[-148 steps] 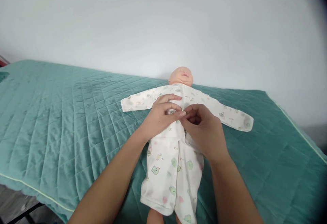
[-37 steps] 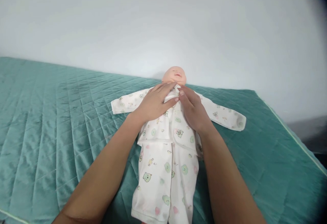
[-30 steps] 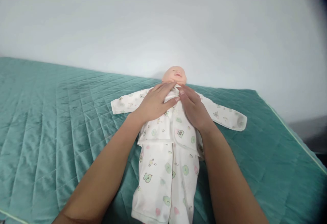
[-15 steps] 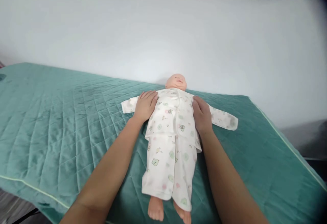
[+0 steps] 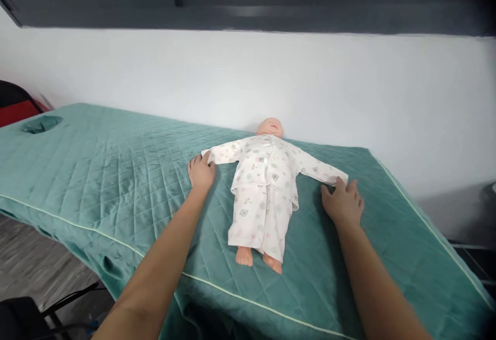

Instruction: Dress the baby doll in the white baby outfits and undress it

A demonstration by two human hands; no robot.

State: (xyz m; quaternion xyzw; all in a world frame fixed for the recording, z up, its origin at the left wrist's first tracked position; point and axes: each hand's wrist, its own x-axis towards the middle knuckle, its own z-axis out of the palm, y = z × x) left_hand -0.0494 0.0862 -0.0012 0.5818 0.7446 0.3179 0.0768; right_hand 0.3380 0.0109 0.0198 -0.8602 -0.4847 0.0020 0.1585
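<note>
A white-clothed pink plastic doll [image 5: 266,187] is lying on green quilting [image 5: 127,174]; half-curled left hand [image 5: 200,172] at its nine o'clock and half-open right hand [image 5: 344,203] at three are touching printed cloth sleeves [image 5: 318,168], hold unclear; uneven tugging could twist them.

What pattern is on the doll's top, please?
Head view: the top is white with small scattered prints.

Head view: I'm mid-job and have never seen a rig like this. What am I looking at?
There's no machine: a person is working bare-handed, and the camera on that person's head looks forward and down. A doll in white printed clothes lies face up on a green quilted cover, its head nearest the wall. The left hand is at one sleeve's end, the right hand at the other's. Whether either grips the cloth, I can't tell.
</note>
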